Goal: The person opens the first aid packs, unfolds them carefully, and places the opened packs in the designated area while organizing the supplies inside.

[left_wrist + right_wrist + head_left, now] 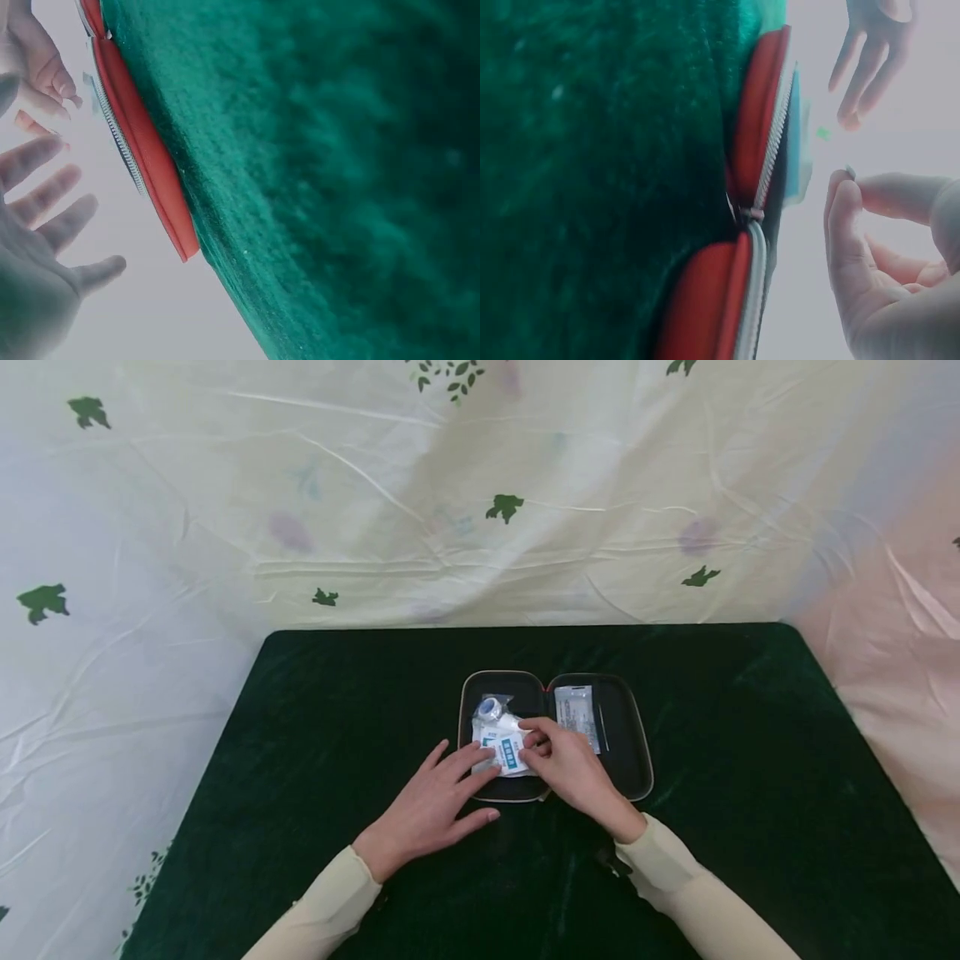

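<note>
White-and-blue packet (pixel 510 755) in the right grip (pixel 572 767)

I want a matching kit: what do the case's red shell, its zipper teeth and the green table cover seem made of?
Red shell: perhaps leather-like synthetic, given its fairly smooth surface and soft sheen. Zipper teeth: silvery, so metal or metallic-looking plastic; I can't tell which. Green table cover: probably velvet or similar plush, judging by its fuzzy nap and patchy sheen.

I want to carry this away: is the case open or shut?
Open: the case lies spread in two halves on the green cloth, with a silver packet showing inside and zipper teeth bared.
</note>
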Available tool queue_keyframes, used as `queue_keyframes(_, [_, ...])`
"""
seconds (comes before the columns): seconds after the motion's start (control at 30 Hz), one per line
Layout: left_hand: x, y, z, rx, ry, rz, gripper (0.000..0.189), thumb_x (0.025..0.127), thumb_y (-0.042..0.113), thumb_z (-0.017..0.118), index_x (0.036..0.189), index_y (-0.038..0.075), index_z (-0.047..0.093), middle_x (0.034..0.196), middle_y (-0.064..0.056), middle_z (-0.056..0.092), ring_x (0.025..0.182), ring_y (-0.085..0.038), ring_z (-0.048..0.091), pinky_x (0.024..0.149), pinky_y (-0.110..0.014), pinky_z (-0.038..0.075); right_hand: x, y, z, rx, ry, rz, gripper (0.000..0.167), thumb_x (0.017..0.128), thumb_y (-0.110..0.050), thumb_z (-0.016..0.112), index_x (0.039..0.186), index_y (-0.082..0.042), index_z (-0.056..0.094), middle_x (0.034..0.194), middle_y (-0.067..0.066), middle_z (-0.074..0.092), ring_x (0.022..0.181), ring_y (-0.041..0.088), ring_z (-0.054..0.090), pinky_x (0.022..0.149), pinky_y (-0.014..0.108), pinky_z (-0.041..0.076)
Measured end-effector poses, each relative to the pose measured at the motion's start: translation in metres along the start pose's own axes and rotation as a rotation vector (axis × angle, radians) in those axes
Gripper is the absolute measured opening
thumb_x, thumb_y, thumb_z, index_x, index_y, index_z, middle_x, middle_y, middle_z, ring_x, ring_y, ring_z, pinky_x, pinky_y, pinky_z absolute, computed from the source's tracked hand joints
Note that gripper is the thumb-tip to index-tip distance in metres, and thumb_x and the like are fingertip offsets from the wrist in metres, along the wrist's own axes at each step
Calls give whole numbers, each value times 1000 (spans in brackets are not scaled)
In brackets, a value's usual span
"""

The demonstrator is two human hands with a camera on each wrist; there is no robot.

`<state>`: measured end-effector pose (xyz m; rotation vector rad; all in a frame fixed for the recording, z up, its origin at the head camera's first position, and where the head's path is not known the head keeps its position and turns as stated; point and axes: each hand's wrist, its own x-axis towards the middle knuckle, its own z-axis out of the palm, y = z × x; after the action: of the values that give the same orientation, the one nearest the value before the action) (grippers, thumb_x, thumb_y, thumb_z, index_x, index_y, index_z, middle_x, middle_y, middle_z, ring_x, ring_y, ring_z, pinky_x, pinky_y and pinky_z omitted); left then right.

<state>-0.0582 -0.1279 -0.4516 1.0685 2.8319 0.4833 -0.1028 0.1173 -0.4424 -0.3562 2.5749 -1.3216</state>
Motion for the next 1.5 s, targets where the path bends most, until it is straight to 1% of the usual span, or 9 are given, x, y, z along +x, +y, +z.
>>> queue_keyframes(0.1, [3,1,0,-4,71,32,58,104,58,52,148,22,56,158,-5,48,150,-25,38,120,-63,26,-5,4,-8,9,20,4,35,96,-12,73,131,-7,67,105,4,68,89,14,68,79,33,58])
queue_keyframes(0.2, [8,2,1,0,118,52,55,104,54,55,146,20,58,155,-6,51,149,-24,39,120,-61,27,-10,8,-16,8,52,-3,32,97,-11,72,128,-6,69,104,5,69,89,15,69,80,35,59])
queue_keyframes(0.33, [17,6,3,13,131,73,54,104,53,56,146,19,58,154,-5,53,149,-22,38,122,-59,26,-17,15,-27,2,94,0,31,97,-11,72,127,-6,69,103,7,69,88,17,69,78,34,58])
queue_keyframes(0.47, [27,12,4,25,99,100,56,105,53,54,148,17,57,156,-4,51,152,-20,35,124,-57,23,-24,22,-39,9,120,15,33,97,-11,72,129,-6,68,106,8,69,89,18,69,77,30,58])
queue_keyframes(0.67, [41,21,7,52,18,133,59,106,55,49,151,16,54,161,-3,45,155,-19,27,125,-56,18,-35,36,-55,23,139,19,35,98,-9,71,133,-7,65,111,10,68,91,19,69,78,27,56])
queue_keyframes(0.9, [54,29,12,80,-76,160,62,106,59,45,152,17,52,163,-3,42,155,-21,27,125,-56,15,-48,49,-72,-16,160,56,32,100,-12,70,132,-8,66,111,10,68,91,19,66,79,27,54])
queue_keyframes(1.1, [60,34,15,126,-101,189,61,107,58,44,151,18,55,161,-2,44,155,-21,26,126,-55,14,-55,59,-83,-35,170,68,33,100,-11,69,132,-7,66,110,11,67,90,19,65,75,26,53])
queue_keyframes(1.33, [64,34,18,143,-143,196,59,106,59,45,149,20,57,160,-3,46,155,-22,26,126,-56,12,-61,69,-93,-70,172,90,35,100,-13,69,134,-7,65,111,11,67,89,20,64,71,26,52])
queue_keyframes(1.5, [66,34,19,152,-163,207,59,106,58,47,149,19,57,161,-4,45,154,-23,30,125,-57,15,-65,77,-99,-98,172,82,36,100,-12,68,134,-5,64,110,12,67,88,20,65,70,26,52])
